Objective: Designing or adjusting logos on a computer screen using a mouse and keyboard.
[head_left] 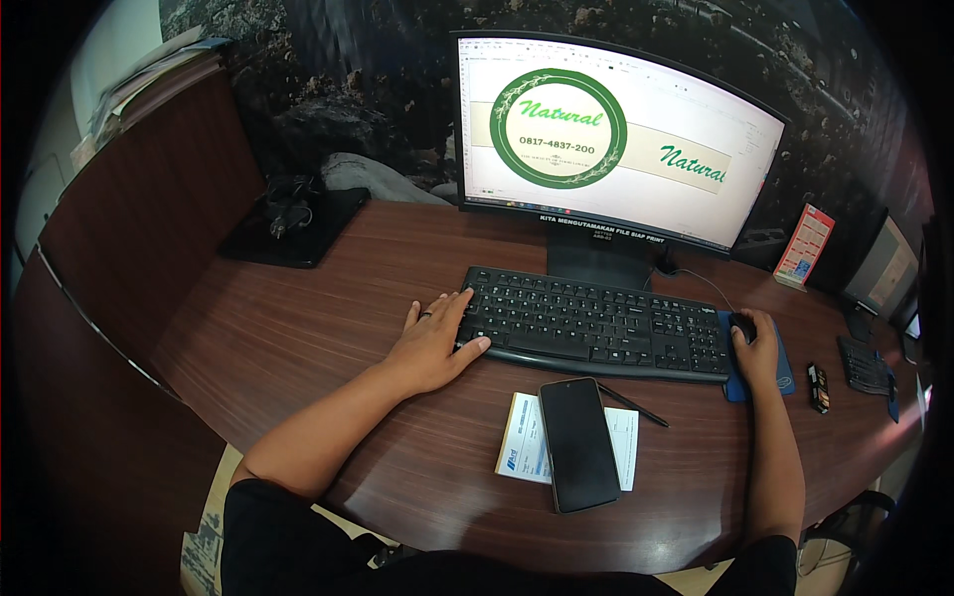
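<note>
My left hand (433, 346) rests at the left end of a black keyboard (586, 323). Its fingers are stretched out and its thumb lies apart along the front edge; a dark ring sits on one finger. My right hand (758, 350) is wrapped over a dark computer mouse (740, 325), mostly hidden under the fingers, on a blue mouse pad (736, 385). Behind the keyboard stands a curved monitor (636, 139), lit, showing a design with a green ring and a beige band. A black smartphone (578, 447), screen dark, lies on a printed paper pad (519, 442) in front of the keyboard.
A dark pen (633, 405) lies beside the phone. Right of the mouse pad is a small black packet (818, 387), with a red-and-white desk calendar (805, 246) behind. A black flat device (298, 238) with a cable sits back left. Papers (149, 84) top the wooden partition.
</note>
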{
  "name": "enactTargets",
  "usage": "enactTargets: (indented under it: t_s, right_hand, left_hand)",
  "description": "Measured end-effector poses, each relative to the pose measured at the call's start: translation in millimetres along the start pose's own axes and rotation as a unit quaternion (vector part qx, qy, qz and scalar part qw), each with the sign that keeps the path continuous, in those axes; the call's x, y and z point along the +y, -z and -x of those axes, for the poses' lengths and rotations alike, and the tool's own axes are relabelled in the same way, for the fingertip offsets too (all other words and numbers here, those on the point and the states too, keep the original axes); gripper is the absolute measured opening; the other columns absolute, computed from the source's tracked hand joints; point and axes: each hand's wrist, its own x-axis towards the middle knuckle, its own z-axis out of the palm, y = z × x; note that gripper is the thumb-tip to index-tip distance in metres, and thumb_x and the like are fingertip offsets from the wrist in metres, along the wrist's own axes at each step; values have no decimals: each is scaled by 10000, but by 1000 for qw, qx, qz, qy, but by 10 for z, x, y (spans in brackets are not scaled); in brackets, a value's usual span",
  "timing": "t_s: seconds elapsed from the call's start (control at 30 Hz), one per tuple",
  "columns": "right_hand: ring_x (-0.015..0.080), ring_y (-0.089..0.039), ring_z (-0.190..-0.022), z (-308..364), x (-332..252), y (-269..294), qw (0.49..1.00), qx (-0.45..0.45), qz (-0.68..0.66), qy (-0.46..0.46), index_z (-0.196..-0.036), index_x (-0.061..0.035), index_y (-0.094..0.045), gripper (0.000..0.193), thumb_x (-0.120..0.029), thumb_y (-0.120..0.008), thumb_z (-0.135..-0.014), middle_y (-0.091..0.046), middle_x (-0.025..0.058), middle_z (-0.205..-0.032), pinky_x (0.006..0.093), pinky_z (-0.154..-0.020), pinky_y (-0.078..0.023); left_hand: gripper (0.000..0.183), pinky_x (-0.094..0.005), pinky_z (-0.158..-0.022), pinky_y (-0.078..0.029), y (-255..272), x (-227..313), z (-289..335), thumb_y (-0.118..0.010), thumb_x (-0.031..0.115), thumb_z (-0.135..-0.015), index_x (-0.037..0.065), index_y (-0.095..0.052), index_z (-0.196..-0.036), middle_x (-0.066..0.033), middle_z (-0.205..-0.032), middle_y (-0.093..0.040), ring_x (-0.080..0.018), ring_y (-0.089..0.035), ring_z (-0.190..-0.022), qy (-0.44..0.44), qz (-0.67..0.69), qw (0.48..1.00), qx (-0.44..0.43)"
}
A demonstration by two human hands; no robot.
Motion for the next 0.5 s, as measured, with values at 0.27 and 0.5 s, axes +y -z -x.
enactTargets:
  t_s: [0.27,0.5]
  right_hand:
    - [337,-640,-1129,-8,37,-16,1000,-2,10,-7,-1173,-27,-663,347,-54,-726,-832,-653,150,-1186,393,-973,-497]
    - [335,-642,-1117,-3,44,-11,1000,-3,13,-5,-1163,-22,-664,333,-60,-722,-838,-653,148,-1173,392,-967,-497]
  left_hand:
    - [814,-591,-1239,-106,4,2,-4,-548,475,-1016,-6,-225,-1588,-296,-1596,-331,-421,-243,-1531,-3,-3,1000,0]
    - [852,-591,-1239,-106,-7,-7,-8,-584,495,-991,-3,-230,-1585,-294,-1594,-336,-422,-246,-1530,-5,-1,1000,2]
